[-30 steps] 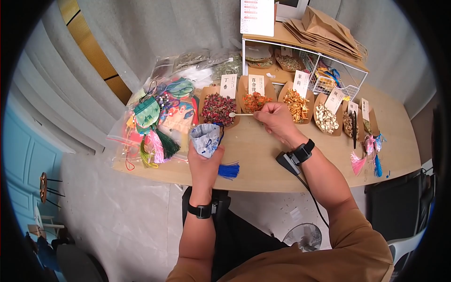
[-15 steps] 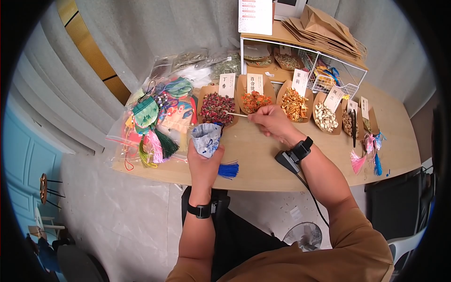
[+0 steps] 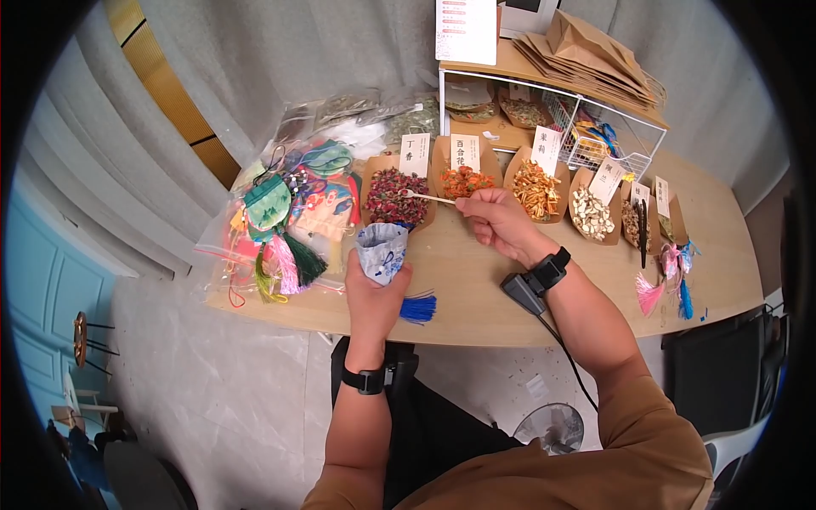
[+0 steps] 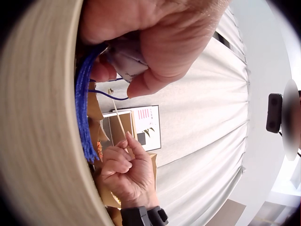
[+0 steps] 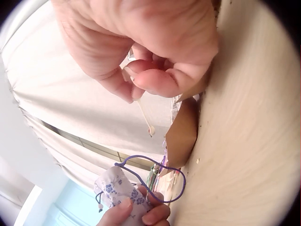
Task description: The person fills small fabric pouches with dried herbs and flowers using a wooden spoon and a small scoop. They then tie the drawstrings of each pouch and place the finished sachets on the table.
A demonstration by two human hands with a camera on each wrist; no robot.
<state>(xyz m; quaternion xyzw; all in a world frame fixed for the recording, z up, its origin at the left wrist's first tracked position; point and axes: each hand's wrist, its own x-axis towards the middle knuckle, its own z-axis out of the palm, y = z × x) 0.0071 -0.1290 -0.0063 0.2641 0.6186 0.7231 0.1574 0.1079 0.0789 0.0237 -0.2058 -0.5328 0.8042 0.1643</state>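
My left hand (image 3: 374,302) grips a small white drawstring pouch (image 3: 382,255) with blue flowers, its mouth facing up. A blue cord loops from the pouch, and a blue tassel (image 3: 418,308) lies beside that hand. Between thumb and fingers, my right hand (image 3: 500,223) pinches a thin wooden spoon (image 3: 433,199). The spoon's bowl overlaps the dried dark-red buds (image 3: 393,197) in a brown paper tray, just beyond the pouch. In the right wrist view, a small reddish bit shows at the spoon's tip (image 5: 151,130).
More paper trays run rightward, with orange petals (image 3: 466,181), yellow blossoms (image 3: 535,190) and pale slices (image 3: 592,213), each with a label card. Bagged sachets with tassels (image 3: 293,212) lie left. Behind stands a shelf (image 3: 510,64) bearing paper bags (image 3: 595,64). Black tweezers (image 3: 642,234) rest at right.
The spoon's bowl has shifted left and then farther back over the red buds, my right hand moving slightly with it. The pouch in my left hand has moved a little to the right.
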